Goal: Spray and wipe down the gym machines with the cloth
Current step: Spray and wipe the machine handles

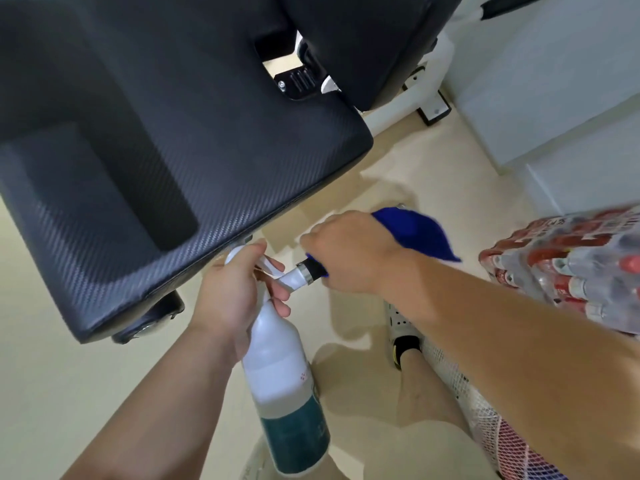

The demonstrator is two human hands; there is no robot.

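Note:
A black padded seat [173, 150] of a gym machine fills the upper left, with a second black pad [363, 39] behind it. My left hand [235, 299] grips the neck of a white spray bottle [280, 375] with a teal label, held below the seat's front edge. My right hand [349, 251] holds a blue cloth [415, 233] wrapped around a white bar with a chrome ring and black grip [301, 275] that sticks out from under the seat. The bar's far end is hidden by the cloth and my hand.
A shrink-wrapped pack of bottles [571, 261] with red labels lies at the right. The machine's white frame and foot [433, 109] stand on the beige floor near a pale wall [554, 81]. My leg and shoe [405, 334] are below.

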